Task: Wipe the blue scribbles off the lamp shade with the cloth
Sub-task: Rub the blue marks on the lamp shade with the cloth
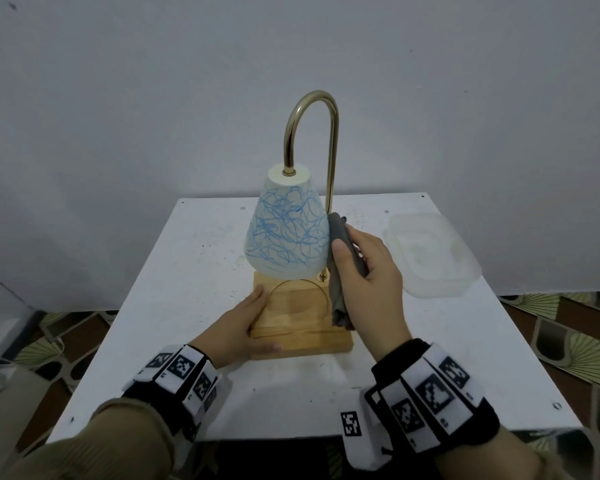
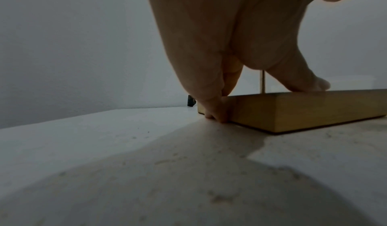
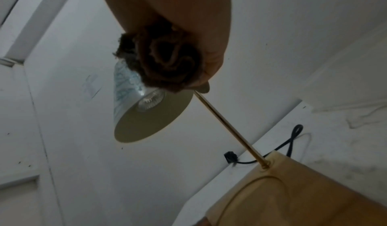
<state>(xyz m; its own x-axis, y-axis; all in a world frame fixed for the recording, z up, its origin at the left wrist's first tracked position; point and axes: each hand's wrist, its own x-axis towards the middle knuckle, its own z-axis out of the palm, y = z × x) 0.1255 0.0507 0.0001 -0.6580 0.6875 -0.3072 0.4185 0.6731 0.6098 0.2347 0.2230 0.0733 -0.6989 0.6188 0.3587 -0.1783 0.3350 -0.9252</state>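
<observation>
A white cone lamp shade (image 1: 286, 233) covered in blue scribbles hangs from a curved brass stem (image 1: 331, 161) over a wooden base (image 1: 302, 327). My right hand (image 1: 355, 263) grips a bunched grey cloth (image 1: 342, 237) and holds it against the shade's right side; the cloth's tail hangs down to the base. The right wrist view shows the cloth (image 3: 165, 60) against the shade (image 3: 123, 97) from below. My left hand (image 1: 253, 322) braces the base's near left corner, with fingers (image 2: 215, 112) straight along its side and the thumb on top.
The lamp stands mid-table on a white, speckled table (image 1: 187, 271). A clear plastic container (image 1: 433, 252) lies at the back right. A black cord (image 3: 293, 138) runs behind the base. A wall closes the far side; patterned floor surrounds the table.
</observation>
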